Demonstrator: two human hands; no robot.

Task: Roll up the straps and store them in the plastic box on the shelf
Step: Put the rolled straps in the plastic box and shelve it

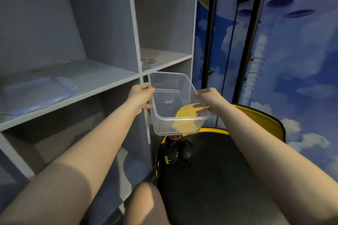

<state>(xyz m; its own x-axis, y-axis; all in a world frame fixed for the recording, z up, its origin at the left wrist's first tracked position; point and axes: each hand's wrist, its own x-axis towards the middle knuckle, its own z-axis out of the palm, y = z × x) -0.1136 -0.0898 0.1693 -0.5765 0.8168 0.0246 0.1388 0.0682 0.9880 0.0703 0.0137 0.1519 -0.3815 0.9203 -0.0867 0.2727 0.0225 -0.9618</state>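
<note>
A blue-edged lid (pixel 38 93) lies flat in front of me, well to the left. Below me is a black seat (pixel 215 175) with yellow trim, a painted sky wall (pixel 301 64) (clouds and blue) behind it.

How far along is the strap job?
Done: the lid is off and lying on the shelf.

In hand: left hand and right hand hold the clear plastic box by its sides, in the air above the black and yellow seat. The box looks empty.

Left: the dark strap bundle sits on the seat, not yet in the box; then box back on the shelf.
</note>
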